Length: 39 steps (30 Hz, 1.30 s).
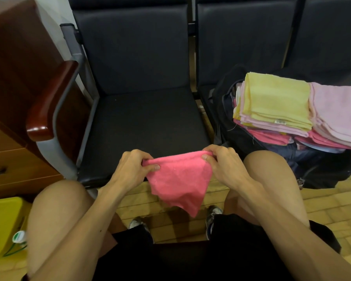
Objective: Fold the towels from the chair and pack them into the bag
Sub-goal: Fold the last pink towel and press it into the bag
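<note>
Here, limp pink terry towel (178, 179)

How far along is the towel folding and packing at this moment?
Done: folded towels, topped by a yellow towel and a pale pink towel, are stacked in the open bag. In hand: the left hand and right hand pinch the top corners of a bright pink towel, hanging unfolded. Left: fold and pack it; no other loose towel shows on the chair.
</note>
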Tool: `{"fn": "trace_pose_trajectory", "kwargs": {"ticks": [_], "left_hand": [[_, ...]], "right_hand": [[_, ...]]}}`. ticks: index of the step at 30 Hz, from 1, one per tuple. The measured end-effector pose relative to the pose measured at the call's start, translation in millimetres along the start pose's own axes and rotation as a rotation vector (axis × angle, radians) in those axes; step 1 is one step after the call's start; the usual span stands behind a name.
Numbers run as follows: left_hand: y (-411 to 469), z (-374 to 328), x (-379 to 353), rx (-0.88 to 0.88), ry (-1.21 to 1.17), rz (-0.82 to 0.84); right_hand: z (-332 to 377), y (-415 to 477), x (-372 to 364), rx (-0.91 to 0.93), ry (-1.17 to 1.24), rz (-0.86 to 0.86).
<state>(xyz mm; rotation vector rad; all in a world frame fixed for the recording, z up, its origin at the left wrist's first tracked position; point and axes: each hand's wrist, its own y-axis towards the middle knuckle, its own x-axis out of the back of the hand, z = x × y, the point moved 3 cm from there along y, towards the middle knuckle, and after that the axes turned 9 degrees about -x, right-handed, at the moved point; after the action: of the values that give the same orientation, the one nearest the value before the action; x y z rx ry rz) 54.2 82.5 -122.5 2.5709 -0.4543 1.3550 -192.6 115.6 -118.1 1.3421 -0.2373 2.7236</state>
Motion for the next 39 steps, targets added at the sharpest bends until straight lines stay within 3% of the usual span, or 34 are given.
{"fn": "trace_pose_trajectory", "kwargs": {"ticks": [7,12,16,20,22,24,28,32,36,39], "left_hand": [[-1,2,-5,0.006,-0.039,0.154],[-1,2,-1,-0.027,-0.087,0.119],[-3,-11,8,-0.015,-0.413,0.107],[-9,-35,23,-0.018,-0.708,-0.027],[-9,-46,26,-0.024,-0.802,-0.054],[-10,-54,29,-0.003,-0.872,-0.087],[-5,-65,33,0.030,-1.001,-0.147],[1,-60,32,0.131,-1.165,-0.177],[-1,-55,36,0.254,-1.320,-0.218],[0,-40,41,0.374,-1.181,-0.369]], "right_hand": [[-4,4,-1,-0.020,-0.084,-0.002],[-8,7,0,-0.026,-0.088,-0.025],[-9,8,5,-0.040,0.060,-0.040],[-3,6,10,-0.170,0.569,0.124],[5,-2,13,-0.217,0.910,0.261],[15,-11,13,-0.194,1.079,0.419],[29,-20,-9,-0.131,1.137,0.755],[38,-31,-30,-0.166,1.007,0.921],[42,-37,-37,-0.177,0.897,0.947],[40,-35,-30,-0.204,0.947,0.898]]}}
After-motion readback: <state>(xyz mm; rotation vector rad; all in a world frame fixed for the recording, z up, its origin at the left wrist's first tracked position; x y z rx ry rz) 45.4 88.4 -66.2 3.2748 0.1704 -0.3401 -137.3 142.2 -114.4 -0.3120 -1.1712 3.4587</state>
